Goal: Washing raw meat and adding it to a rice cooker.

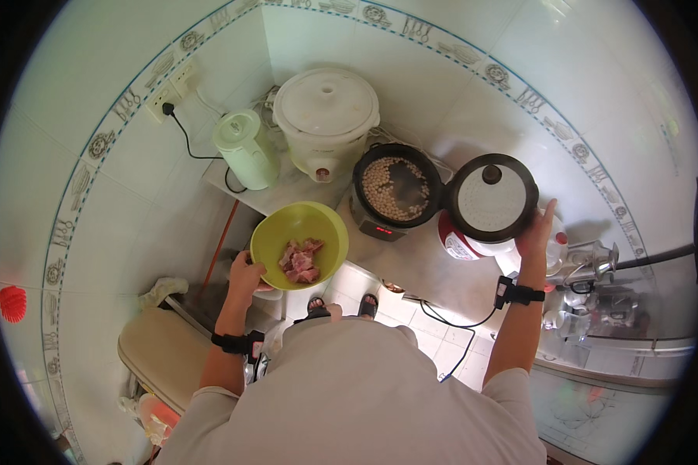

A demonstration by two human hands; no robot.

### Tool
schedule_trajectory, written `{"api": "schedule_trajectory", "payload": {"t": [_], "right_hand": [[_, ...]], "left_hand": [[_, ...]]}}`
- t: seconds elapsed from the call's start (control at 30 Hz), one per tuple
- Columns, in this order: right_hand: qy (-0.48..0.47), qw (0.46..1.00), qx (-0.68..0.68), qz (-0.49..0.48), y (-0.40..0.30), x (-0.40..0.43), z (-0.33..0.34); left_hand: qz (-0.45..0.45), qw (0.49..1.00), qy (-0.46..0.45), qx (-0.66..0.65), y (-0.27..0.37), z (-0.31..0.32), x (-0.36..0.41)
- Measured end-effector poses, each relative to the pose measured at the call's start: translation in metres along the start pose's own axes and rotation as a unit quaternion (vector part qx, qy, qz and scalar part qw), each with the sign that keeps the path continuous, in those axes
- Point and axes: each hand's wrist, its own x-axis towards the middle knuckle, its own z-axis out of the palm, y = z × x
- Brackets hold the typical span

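Note:
My left hand [248, 274] grips the rim of a yellow-green plastic bowl [333, 232] at its left side. Pieces of raw meat [301, 261] lie in the bowl. Right of the bowl stands an electric cooker [378, 229] with a lit red display. Its pot holds beans or similar pale round pieces [379, 187] in liquid. The cooker's hinged lid [491, 200] is swung back to the right, with a white inner plate. My right hand [534, 232] is at the lid's outer right edge, its fingers partly hidden, so whether it grips or only touches cannot be told.
A white slow cooker [326, 110] and a pale green electric kettle [245, 151] stand at the back of the marble counter [384, 256]. A red and white container [459, 243] is below the lid. Metal pots and jars [587, 264] crowd the right side. A beige bin-like lid [163, 354] is lower left.

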Motion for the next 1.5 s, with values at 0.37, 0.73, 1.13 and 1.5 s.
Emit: {"api": "schedule_trajectory", "payload": {"t": [0.37,0.73,1.13,1.5], "right_hand": [[0.015,1.000,0.012,-0.004,0.002,-0.001,-0.024],[0.258,0.818,-0.399,-0.324,0.019,-0.019,0.002],[-0.531,0.460,-0.616,-0.357,0.293,-0.109,0.241],[-0.549,0.440,-0.656,-0.273,0.299,-0.101,0.241]], "left_hand": [[0.001,1.000,0.010,0.014,0.004,-0.002,0.005],[0.038,0.997,0.037,0.051,-0.004,-0.008,0.007],[0.108,0.978,0.035,0.174,0.023,0.009,-0.001],[0.071,0.986,0.011,0.152,0.024,0.022,-0.004]]}}
